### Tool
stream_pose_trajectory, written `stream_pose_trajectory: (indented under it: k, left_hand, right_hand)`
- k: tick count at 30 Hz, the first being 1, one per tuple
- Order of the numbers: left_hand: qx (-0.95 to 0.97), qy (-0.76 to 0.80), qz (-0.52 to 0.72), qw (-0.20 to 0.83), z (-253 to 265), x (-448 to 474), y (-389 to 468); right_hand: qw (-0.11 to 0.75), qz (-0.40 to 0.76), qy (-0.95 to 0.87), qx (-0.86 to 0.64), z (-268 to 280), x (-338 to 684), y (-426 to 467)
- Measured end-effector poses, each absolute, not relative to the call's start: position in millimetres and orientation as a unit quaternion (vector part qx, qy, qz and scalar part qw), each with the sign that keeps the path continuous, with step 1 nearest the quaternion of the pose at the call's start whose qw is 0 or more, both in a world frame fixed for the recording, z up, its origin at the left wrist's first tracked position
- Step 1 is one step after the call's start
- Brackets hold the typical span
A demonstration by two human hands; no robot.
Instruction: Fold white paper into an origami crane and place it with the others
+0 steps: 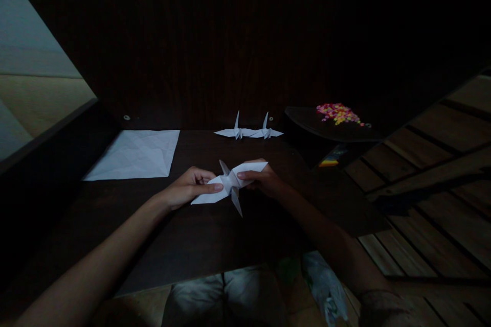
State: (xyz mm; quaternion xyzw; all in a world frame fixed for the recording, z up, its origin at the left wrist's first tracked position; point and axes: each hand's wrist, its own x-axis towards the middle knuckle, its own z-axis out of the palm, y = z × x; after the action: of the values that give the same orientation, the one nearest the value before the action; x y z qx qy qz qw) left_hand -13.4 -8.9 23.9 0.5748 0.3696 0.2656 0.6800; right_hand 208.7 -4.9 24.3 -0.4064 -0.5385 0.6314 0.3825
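A white paper crane (230,182) is held above the dark tabletop, its wings spread to left and right. My left hand (195,186) pinches the left wing, thumb on top and fingers curled beneath. On the other wing, my right hand (262,179) presses its thumb near the body, the other fingers mostly hidden underneath. The crane's two narrow points stick out, one away from me and one toward me. Beyond the hands, two finished-looking paper cranes (240,133) stand side by side against the back panel, their wings touching or overlapping.
White paper (134,156) with crease lines lies at the table's left. A dark corner shelf (307,117) at the right bears a pile of small colourful pieces (339,114). Below it is a rainbow-striped item (329,162). A plastic bag (324,286) lies below the table's front edge.
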Motion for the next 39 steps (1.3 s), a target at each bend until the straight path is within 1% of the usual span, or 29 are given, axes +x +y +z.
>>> stream_pose_trajectory:
  k: [11,23,29,39]
  left_hand:
    - [0.583,0.378,0.249,0.675,20,-17,-5]
    - [0.579,0.392,0.241,0.673,20,-18,-5]
    - [0.541,0.408,0.248,0.692,25,-14,-6]
    - [0.498,0.435,0.260,0.704,25,-11,-4]
  right_hand:
    - [0.354,0.645,-0.549,-0.397,25,215,1]
    - [0.354,0.639,-0.546,-0.411,30,216,1]
    - [0.373,0.637,-0.541,-0.402,25,213,1]
    - [0.405,0.669,-0.440,-0.441,11,202,5]
